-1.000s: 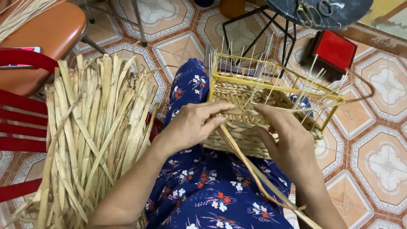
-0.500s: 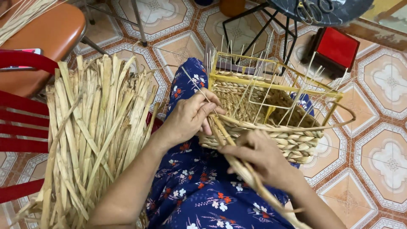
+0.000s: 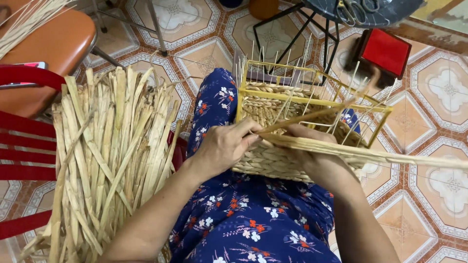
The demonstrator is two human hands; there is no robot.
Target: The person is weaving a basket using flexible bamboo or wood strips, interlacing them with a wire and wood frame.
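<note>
Our hands, left and right, now grip the long dried-reed strand, pulled sideways across the half-woven yellow-framed basket, tightening the weave.

Two hands are at work: the left hand and the right hand. One half-woven basket on one yellow wire frame. One long strand runs toward 3 o'clock. One bundle of dried stalks at 9 o'clock. One red box at 1 o'clock. One orange stool at 10 o'clock.
</note>
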